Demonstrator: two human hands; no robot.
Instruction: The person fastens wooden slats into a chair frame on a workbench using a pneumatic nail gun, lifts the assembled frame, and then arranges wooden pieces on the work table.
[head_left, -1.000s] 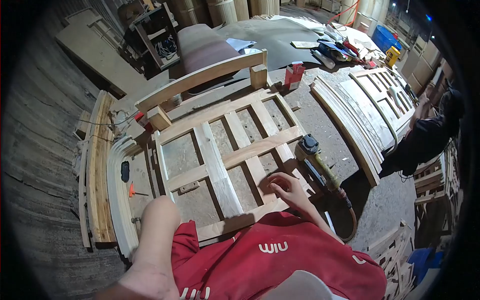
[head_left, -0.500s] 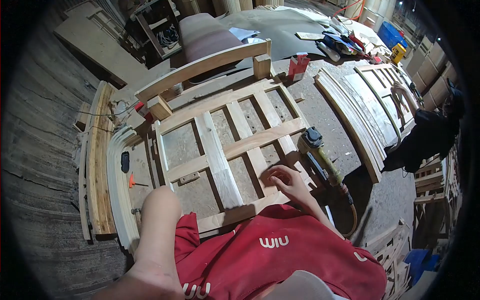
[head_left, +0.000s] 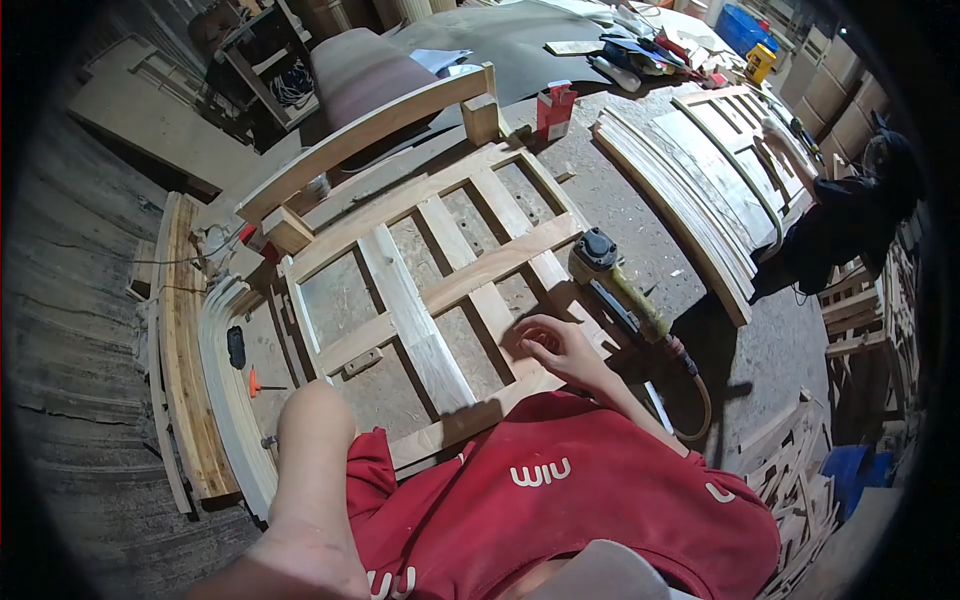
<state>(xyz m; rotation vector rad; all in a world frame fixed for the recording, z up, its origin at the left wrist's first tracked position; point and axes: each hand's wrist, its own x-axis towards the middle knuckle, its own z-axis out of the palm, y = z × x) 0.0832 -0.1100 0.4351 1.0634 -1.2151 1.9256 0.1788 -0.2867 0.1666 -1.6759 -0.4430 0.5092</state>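
1. Wooden lattice frame point(head_left: 440, 285) lies flat on the dusty workbench point(head_left: 640, 215), its long rails running from the near left corner up toward the far right; crossing slats divide it into open rectangular bays.
2. Only one of the person's hands shows: the right hand point(head_left: 553, 345), resting on the frame's near right corner with fingers curled loosely against a slat, pressing rather than gripping anything.
3. No left hand can be seen; a bare knee point(head_left: 315, 420) rises at the near left, and red shorts point(head_left: 550, 500) fill the near edge of the view.
4. Just right of that hand, and well within its reach, a power sander point(head_left: 625, 290) with a yellow-green body and black head lies on the bench along the frame's right rail, its long axis pointing away from the person and its hose point(head_left: 695, 400) looping back toward the near edge.
5. Pale, rough-sawn timber makes up the frame; the bench surface beneath is grey and gritty with sawdust.
6. Curved wooden laminates point(head_left: 225, 390) are stacked along the bench's left edge, and more curved strips point(head_left: 680, 205) lie to the right, beyond the sander.
7. An arched wooden rail point(head_left: 370, 135) on blocks stands past the frame's far edge, with a small red box point(head_left: 553, 108) beside it.
8. Another person in dark clothing point(head_left: 850, 225) works at the far right.
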